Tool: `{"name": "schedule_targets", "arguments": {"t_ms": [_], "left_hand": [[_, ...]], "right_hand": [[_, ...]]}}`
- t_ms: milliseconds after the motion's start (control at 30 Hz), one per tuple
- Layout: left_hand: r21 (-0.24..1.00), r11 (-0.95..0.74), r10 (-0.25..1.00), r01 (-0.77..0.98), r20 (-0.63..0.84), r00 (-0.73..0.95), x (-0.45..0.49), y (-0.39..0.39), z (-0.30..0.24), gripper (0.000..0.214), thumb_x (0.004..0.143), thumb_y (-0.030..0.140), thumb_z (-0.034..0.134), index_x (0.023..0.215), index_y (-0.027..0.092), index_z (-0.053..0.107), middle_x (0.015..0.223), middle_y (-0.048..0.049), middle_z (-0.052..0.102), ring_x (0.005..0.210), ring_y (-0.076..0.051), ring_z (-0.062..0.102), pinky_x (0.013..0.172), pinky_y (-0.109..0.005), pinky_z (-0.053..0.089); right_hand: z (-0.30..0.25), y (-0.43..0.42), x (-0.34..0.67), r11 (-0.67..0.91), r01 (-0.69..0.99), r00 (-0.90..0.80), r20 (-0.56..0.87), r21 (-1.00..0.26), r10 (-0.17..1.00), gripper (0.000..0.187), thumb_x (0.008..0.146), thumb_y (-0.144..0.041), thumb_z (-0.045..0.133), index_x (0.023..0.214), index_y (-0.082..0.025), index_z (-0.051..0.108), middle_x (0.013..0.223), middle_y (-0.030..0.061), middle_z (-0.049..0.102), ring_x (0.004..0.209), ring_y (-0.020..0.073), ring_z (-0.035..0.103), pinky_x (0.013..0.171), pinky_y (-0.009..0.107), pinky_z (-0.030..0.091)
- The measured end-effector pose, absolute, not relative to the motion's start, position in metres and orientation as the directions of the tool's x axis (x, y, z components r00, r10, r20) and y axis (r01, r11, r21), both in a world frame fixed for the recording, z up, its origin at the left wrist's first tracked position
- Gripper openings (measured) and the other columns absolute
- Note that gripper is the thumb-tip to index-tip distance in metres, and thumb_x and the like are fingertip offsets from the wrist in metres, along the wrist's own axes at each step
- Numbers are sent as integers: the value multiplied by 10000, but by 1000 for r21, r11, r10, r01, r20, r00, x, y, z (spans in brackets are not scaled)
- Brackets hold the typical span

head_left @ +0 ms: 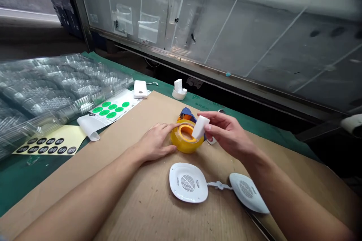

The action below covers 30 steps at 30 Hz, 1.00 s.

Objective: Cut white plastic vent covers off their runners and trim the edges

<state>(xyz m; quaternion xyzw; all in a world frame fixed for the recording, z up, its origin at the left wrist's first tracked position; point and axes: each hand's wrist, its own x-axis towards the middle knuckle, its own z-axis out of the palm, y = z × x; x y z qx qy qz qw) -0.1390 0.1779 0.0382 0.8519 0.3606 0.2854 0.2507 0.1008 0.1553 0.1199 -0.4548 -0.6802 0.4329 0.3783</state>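
A fat roll of yellow packing tape, lying flat on a brown cardboard sheet, its orange core facing up, the left hand resting against its side. A small white foam block, tilted, held just above the roll's hole by the right hand.

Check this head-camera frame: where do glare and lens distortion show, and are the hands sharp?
In the head view, the transparent panel shows pale glare, the clear plastic sheets carry bright highlights, and the wide lens stretches the cardboard sheet toward the lower corners; the left hand and right hand, holding a white block, look sharp.
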Motion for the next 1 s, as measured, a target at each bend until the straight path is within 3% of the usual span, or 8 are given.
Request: {"name": "schedule_targets", "arguments": {"t_ms": [233,400,567,700,767,833,933,1000], "left_hand": [[584,-632,773,510,422,474,-145,163,55,346,957,297,478,1277,203,570,1206,-93,659,1154,-242,582,1031,-441,445],[575,-631,766,520,355,536,-147,143,68,267,963,386,496,1070,224,680,1040,-52,718,947,-208,653,843,-352,515],[587,-631,736,507,247,631,-139,127,79,316,980,443,467,1008,236,705,988,-27,725,830,-163,659,664,-263,499],[586,-587,728,559,81,680,-132,116,85,407,933,544,509,1142,235,672,1143,-63,699,966,-225,661,777,-322,527],[524,-616,691,589,0,723,-131,108,86,668,805,652,629,1319,228,575,1292,-101,637,1115,-305,615,916,-413,506],[449,-660,654,602,-50,755,-132,101,83,932,676,676,730,1439,215,457,1384,-129,570,1219,-363,543,1001,-483,459],[434,-650,663,623,-76,745,-135,95,73,1003,662,601,762,1492,196,370,1413,-129,538,1272,-349,485,1041,-497,432],[478,-628,675,615,-60,736,-138,94,66,977,682,594,750,1485,191,366,1405,-122,542,1271,-326,477,1051,-488,426]], "right_hand": [[122,93,112,167,-55,-353,175,-984,919,308,852,-432,722,1108,-265,677,843,26,626,651,122,575,534,239,506],[120,58,127,186,-114,-343,214,-976,914,217,870,-325,733,1072,-254,697,790,-6,601,637,93,571,574,206,516],[113,33,141,240,-102,-289,260,-965,921,169,852,-322,756,1004,-266,708,798,-10,608,599,82,579,515,183,481],[112,13,148,261,-27,-222,261,-965,939,182,919,-380,675,1093,-338,708,918,9,589,780,119,622,663,238,540],[113,1,148,226,7,-232,218,-974,948,217,963,-377,606,1159,-348,693,1025,31,570,905,160,649,794,308,562],[115,-9,144,178,181,-224,136,-967,965,270,985,-344,565,1241,-355,648,1083,44,572,922,178,661,823,331,569],[112,-14,133,185,589,-165,107,-786,980,326,963,-332,582,1289,-338,568,1032,44,633,812,181,659,681,297,584],[109,-11,120,281,717,-210,187,-638,960,261,939,-295,590,1199,-292,570,941,35,660,746,181,649,624,290,573]]}}
